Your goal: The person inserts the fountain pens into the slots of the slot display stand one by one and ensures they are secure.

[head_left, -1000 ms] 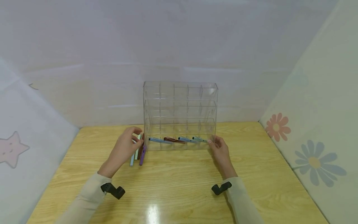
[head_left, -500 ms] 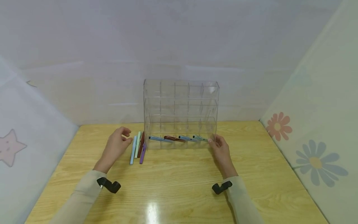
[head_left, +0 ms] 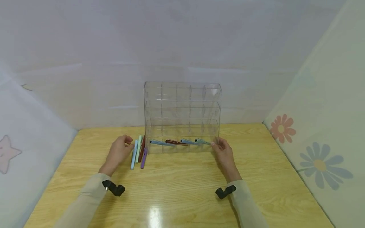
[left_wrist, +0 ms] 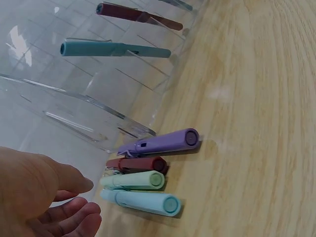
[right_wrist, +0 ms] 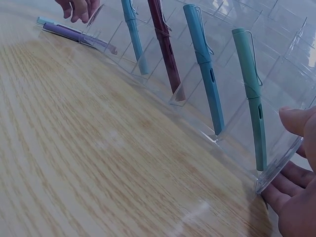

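Observation:
A transparent acrylic display rack point(head_left: 182, 112) stands upright on the table, divided into small compartments. Along its lowest row lie slanted pens: a blue pen point(right_wrist: 134, 37), a dark red pen point(right_wrist: 165, 47), another blue pen point(right_wrist: 205, 69) and a green pen point(right_wrist: 250, 94). My right hand point(head_left: 225, 155) grips the rack's lower right edge, thumb in front and fingers behind. Left of the rack lie a purple pen point(left_wrist: 165, 141), a dark red pen point(left_wrist: 138, 164), a pale green pen point(left_wrist: 133, 180) and a light blue pen point(left_wrist: 143, 201). Beside their far ends, my left hand point(head_left: 117, 153) hovers with loosely bent fingers, holding nothing.
The wooden table point(head_left: 182, 193) reaches back to a pale cloth wall point(head_left: 182, 41). Cloth sides printed with a star point(head_left: 8, 153) and flowers point(head_left: 319, 164) enclose it left and right. The purple pen lies right against the rack's left side.
My left hand has drawn back leftward from over the loose pens, then come slightly closer to the light blue one. My right hand has stayed on the rack's edge.

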Tool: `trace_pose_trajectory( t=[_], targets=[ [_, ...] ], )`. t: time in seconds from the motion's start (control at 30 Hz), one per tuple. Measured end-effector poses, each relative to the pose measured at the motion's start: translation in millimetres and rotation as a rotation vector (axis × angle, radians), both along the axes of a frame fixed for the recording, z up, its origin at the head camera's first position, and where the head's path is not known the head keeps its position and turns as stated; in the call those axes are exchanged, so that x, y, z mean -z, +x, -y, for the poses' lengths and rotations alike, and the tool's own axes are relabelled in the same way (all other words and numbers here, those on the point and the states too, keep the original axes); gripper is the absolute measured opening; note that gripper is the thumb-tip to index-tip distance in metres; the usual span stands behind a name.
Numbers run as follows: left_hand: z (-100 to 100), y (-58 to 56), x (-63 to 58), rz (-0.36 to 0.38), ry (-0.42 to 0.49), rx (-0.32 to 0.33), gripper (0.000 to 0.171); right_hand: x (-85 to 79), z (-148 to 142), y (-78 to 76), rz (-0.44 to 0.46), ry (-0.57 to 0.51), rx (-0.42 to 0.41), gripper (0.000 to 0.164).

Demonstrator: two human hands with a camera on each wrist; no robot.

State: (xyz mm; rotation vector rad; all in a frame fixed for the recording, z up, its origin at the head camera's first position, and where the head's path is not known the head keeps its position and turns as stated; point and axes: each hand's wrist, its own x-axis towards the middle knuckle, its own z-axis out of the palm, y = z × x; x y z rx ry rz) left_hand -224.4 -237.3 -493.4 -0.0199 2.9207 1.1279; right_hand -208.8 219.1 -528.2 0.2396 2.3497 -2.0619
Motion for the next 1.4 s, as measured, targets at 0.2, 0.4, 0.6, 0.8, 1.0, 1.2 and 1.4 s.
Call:
trace_pose_trajectory(
  t=[0.2, 0.4, 0.6, 0.8, 1.0, 1.2, 1.4],
  targets=[
    [-4, -5.0, 10.2, 0.033, -0.005, -0.008, 0.032, 1.6, 0, -0.7, -0.015, 0.02, 0.002, 0.057],
    [-5, -10.7, 17.0, 0.039, -0.015, -0.009, 0.033, 2.1, 0, -0.4, -0.021, 0.02, -0.003, 0.056],
    [-5, -14.1, 20.7, 0.034, -0.02, -0.009, 0.034, 0.2, 0, 0.1, -0.017, 0.028, -0.003, 0.057],
    [-5, -14.4, 19.3, 0.041, -0.024, -0.01, 0.035, 1.7, 0, -1.0, -0.003, 0.033, 0.011, 0.057],
    [-6, -14.3, 14.7, 0.059, -0.041, -0.002, 0.038, 1.9, 1, -0.9, -0.013, 0.049, 0.017, 0.057],
    [-8, -16.6, 8.3, 0.118, -0.062, 0.035, 0.043, 1.2, 1, -0.9, -0.024, 0.057, 0.018, 0.055],
    [-7, -17.8, 6.4, 0.137, -0.103, 0.052, 0.044, 1.2, 1, -1.0, -0.023, 0.045, 0.009, 0.056]
  ],
)
